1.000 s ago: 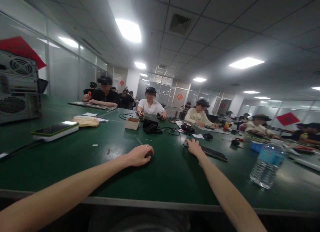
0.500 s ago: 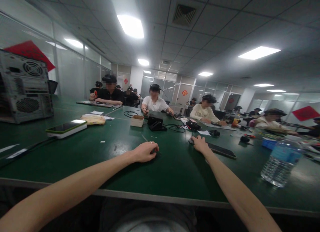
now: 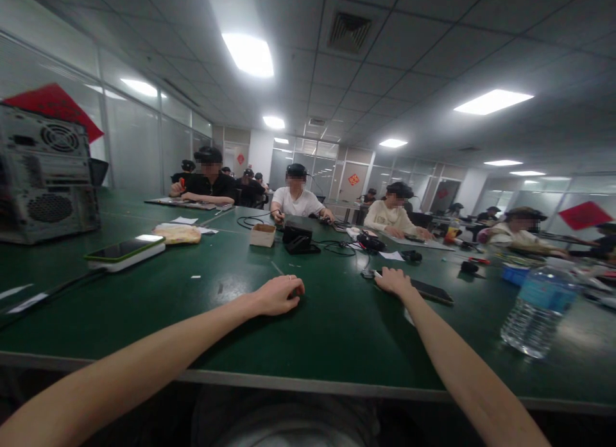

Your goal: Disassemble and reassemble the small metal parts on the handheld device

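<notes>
My left hand rests on the green table with its fingers curled in toward the thumb; a ring shows on one finger. Whatever may be inside that curl is hidden. Farther right, my right hand lies low over the table, fingers bent downward. A thin pale edge shows at its fingertips, but the thing itself is covered. Just beyond those fingertips sits a small grey piece with a cable. Beside the right hand, partly behind the wrist, lies a dark phone-like slab.
A water bottle stands at the right. To the left are a green-edged device, a yellowish packet and a computer case. Ahead are a small open box and a black stand. Several people sit around.
My right hand has shifted slightly right, uncovering the small grey piece. My left hand stays in nearly the same place. The whole view has tilted a little.
</notes>
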{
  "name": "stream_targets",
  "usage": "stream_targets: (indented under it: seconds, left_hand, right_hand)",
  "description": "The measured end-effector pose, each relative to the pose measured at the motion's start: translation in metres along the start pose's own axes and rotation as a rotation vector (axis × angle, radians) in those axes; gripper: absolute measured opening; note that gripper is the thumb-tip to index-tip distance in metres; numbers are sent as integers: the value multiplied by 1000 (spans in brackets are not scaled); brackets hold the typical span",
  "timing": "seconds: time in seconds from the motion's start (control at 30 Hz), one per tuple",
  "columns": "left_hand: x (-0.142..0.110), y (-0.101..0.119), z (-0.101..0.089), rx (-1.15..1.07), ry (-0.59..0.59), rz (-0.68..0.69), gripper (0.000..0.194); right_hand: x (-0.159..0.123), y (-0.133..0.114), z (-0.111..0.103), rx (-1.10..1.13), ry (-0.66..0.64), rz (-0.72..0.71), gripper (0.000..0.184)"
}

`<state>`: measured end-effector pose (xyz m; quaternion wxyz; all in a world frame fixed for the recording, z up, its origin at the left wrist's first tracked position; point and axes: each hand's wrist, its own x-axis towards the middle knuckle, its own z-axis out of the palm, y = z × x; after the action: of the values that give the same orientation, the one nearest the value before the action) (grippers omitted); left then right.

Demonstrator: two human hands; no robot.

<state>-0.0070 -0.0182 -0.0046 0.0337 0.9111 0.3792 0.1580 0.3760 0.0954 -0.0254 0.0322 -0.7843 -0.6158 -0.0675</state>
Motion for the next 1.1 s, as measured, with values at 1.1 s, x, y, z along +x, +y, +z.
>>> stream_targets:
  seconds: [1.1]
  left_hand:
    - [0,1,-1,23,-24,25,16]
  right_hand:
    - [11,14,-2,233,-124,91,73]
